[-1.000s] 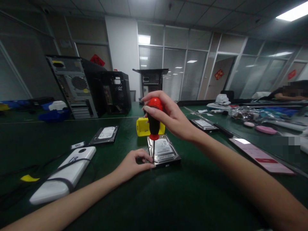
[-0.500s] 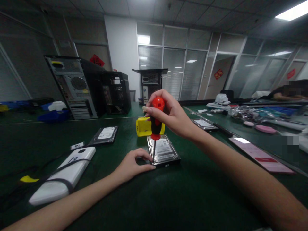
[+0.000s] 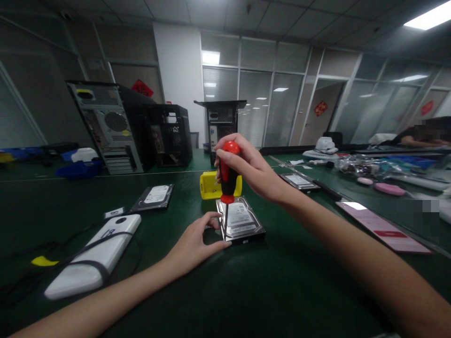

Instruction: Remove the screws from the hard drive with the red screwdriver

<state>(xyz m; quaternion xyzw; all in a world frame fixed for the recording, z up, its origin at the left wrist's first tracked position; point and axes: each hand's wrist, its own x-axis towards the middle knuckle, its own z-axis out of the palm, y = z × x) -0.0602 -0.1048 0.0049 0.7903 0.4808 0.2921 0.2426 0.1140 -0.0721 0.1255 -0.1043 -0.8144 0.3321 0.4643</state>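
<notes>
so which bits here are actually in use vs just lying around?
In use:
- screwdriver, upright in right hand, tip on the drive
- hard drive, steadied at its left edge by left hand

Lying about:
- second drive
- third drive
- yellow box
- white device
- PC towers
- pink card

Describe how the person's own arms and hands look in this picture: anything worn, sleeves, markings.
Both forearms are bare as far as the picture shows; no sleeves, gloves, watch or bracelets are visible. The left hand and right hand show no rings that can be made out. The fingernails look fairly long and pale. No markings show.
</notes>
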